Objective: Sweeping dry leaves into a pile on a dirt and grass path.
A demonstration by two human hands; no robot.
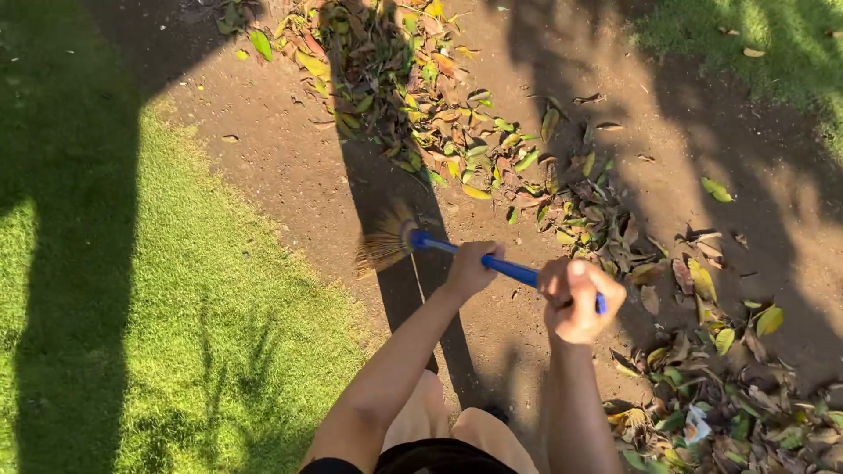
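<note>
A broom with a blue handle [512, 269] and straw-coloured bristles [385, 242] lies nearly level over a bare dirt path [290, 167]. My left hand [470, 268] grips the handle close to the bristle end. My right hand [577, 301] is closed around the handle's upper end. The bristles point left, just above the dirt near the grass edge. A band of fallen leaves [421, 96], green, yellow and brown, runs from the top centre down to the lower right.
Mown grass [114, 290] covers the left side, and another patch of grass [764, 44] lies at the top right. Long shadows cross the path. A small white scrap [696, 427] sits among the leaves at the lower right. My bare knees [439, 421] show at the bottom.
</note>
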